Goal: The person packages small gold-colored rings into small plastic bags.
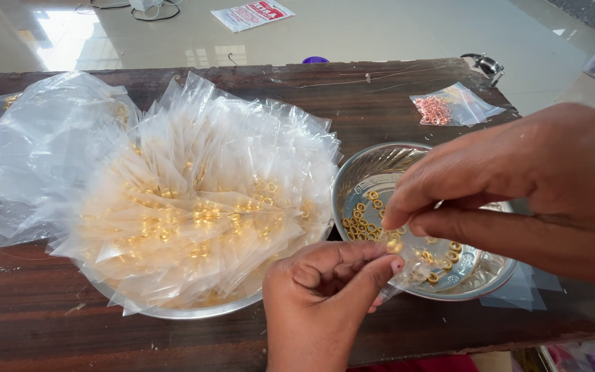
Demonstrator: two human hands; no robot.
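Two hands met over the near edge of the dark wooden table [380, 103]: my left hand [325, 296] pinched a small clear bag [408, 272] between thumb and fingers, while my right hand [518, 193] closed its fingertips on a gold ring [394, 244] just above the bag's mouth. Right below them sat a small steel bowl [373, 169] with loose gold rings [363, 220] scattered across its bottom. Beside it, toward the left edge, a large steel bowl [194, 310] was heaped with filled clear packets [201, 200]. Near the far right corner lay another clear packet of pinkish rings [435, 110], well apart from my hands
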